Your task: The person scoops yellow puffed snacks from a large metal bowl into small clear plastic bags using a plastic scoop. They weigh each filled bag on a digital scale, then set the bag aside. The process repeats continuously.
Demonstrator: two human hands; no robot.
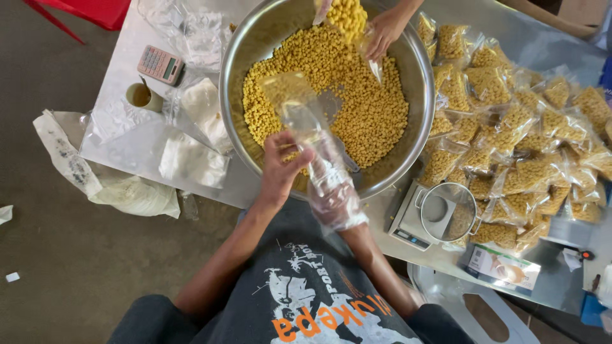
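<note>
Holding a clear plastic bag [299, 105] over the big steel bowl [255, 38] of yellow snacks [370, 108], the left hand [280, 169] pinches its near edge — the right hand [331, 185], in a plastic glove, is beside it, its grip unclear. Beyond both, another person's hand [386, 30] lifts a filled bag [347, 16].

From my seat, the big steel bowl [255, 38] of yellow snack pieces fills the table's middle, and another person's hand [384, 30] with a filled bag blocks its far rim. Right of it, the scale [408, 229] and heaped packets [523, 127] close the way. Left, flat plastic bags [191, 159], a cup [141, 95] and a calculator [160, 64] leave only low passage.
</note>
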